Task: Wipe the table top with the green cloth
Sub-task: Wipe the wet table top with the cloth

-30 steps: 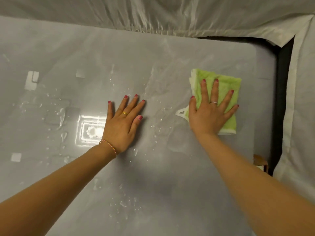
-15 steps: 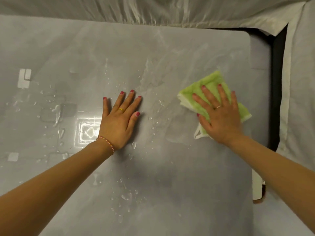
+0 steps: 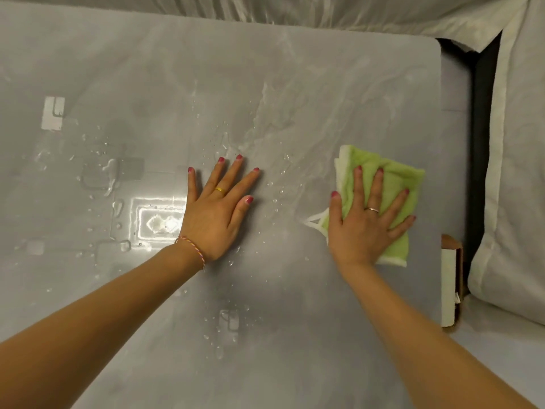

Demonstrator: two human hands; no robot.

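Observation:
The grey table top (image 3: 147,69) is wet, with water drops and wipe streaks across its middle. A folded green cloth (image 3: 396,184) with a white edge lies flat near the table's right edge. My right hand (image 3: 364,225) presses down on the cloth with spread fingers, covering its lower left part. My left hand (image 3: 216,211) rests flat on the bare table, fingers apart, a hand's width left of the cloth, holding nothing.
White sheeting (image 3: 519,172) hangs along the right side and the far edge (image 3: 324,10). A dark gap (image 3: 483,113) runs beside the table's right edge. A small cardboard box (image 3: 451,278) stands just off that edge. Pale tape squares (image 3: 53,113) mark the left part.
My right hand has swept the cloth back and forth near the right edge, turning it from angled to nearly square with the table. The left hand has stayed planted.

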